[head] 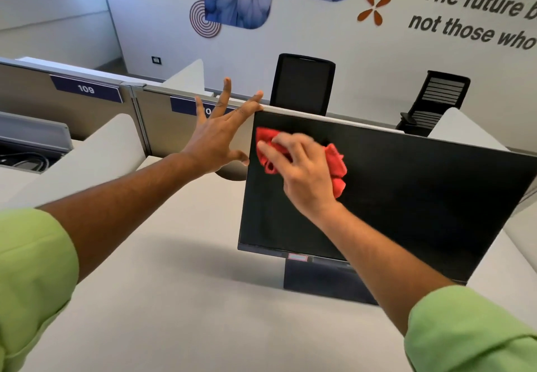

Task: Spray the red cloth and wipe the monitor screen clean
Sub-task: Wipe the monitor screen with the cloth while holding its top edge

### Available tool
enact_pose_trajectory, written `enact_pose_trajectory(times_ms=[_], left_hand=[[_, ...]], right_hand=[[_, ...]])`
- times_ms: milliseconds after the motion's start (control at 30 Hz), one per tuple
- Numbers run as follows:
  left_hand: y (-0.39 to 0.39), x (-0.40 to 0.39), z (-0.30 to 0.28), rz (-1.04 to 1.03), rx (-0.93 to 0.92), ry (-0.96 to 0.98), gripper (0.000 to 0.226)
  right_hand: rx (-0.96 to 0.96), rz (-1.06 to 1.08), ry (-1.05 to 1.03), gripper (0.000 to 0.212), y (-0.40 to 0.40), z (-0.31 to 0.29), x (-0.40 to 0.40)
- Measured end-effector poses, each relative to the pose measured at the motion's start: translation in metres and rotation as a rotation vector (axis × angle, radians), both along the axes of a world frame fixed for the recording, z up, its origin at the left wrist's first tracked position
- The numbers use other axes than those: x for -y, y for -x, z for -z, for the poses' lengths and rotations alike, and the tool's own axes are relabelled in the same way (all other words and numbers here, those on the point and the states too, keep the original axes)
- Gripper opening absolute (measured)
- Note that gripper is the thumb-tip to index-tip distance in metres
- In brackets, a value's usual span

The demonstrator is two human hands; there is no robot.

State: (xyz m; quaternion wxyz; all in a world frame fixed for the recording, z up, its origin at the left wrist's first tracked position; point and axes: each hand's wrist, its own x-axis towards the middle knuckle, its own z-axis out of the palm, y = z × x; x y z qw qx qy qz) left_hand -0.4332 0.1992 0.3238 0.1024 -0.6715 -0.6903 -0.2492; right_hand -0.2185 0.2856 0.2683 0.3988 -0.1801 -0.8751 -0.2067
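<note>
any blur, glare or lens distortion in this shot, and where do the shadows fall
Head view: the right hand and red cloth are slightly motion-blurred; the left hand at the monitor's top corner is sharper. The dark screen shows no glare. Wide-angle bending curves the partition and wall lettering. A soft shadow lies on the desk left of the monitor base.

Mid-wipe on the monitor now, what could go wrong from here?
The left hand only touches the monitor at its top left corner with spread fingers, so a hard push from the right hand could tilt or shift it. The cloth is bunched, so it may leave streaks.
</note>
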Motion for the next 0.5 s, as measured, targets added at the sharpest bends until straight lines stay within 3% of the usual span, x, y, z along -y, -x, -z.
enact_pose_trajectory(times_ms=[267,400,500], left_hand=[[-0.001,0.006,0.005,-0.018,0.018,0.028,0.121],[-0.005,0.009,0.002,-0.019,0.012,0.032,0.122],[-0.007,0.011,0.0,-0.012,0.001,0.025,0.123]], right_hand=[[0.436,-0.183,0.036,0.047,-0.03,0.126,0.061],[0.592,-0.117,0.123,0.063,-0.037,0.14,0.079],[0.623,-0.087,0.142,0.062,-0.044,0.136,0.082]])
